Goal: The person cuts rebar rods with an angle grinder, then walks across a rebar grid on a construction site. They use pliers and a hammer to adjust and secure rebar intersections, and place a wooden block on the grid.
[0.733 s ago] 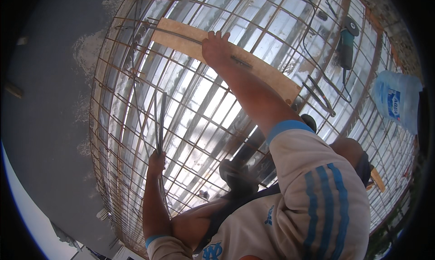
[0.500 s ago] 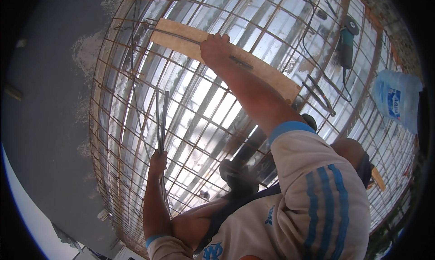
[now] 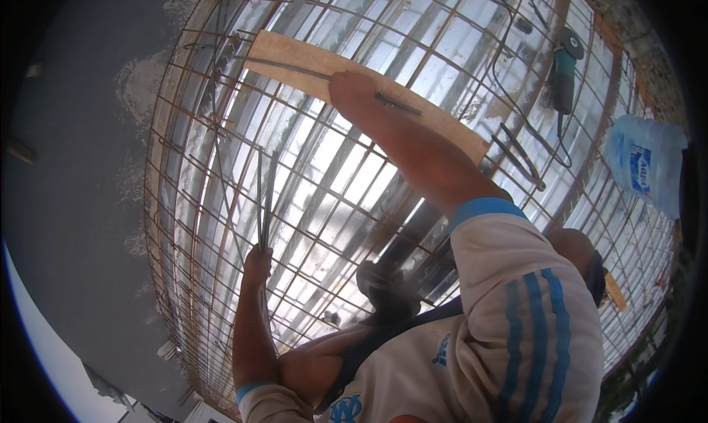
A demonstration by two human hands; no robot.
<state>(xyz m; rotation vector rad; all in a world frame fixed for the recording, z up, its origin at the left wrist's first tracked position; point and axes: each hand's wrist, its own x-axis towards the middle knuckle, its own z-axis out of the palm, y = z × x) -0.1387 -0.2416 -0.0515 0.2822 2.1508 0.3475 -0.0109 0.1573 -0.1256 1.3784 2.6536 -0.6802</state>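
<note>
My left hand (image 3: 257, 265) is closed around several thin grey steel rods (image 3: 268, 202), which stick up past the fist and run down along the forearm. Farther off, my right hand (image 3: 352, 91) grips a single dark steel rod (image 3: 295, 69) lying lengthwise over a tan wooden board (image 3: 442, 128). That rod shows on both sides of the fist; the fingers themselves are mostly hidden behind the back of the hand. Beneath the board spreads a grid of rusty rebar (image 3: 324, 191).
Corrugated metal sheeting (image 3: 346, 165) lies under the grid. A green angle grinder (image 3: 565, 73) with a cord rests at the far right, near a dark two-handled tool (image 3: 521, 160). A large clear plastic bottle (image 3: 649, 165) is at the right. A grey wall (image 3: 81, 179) borders the left.
The rod under my right hand has slid slightly to the right across the board. My right fingers have folded out of sight. The left hand has barely moved, its rods fanning slightly.
</note>
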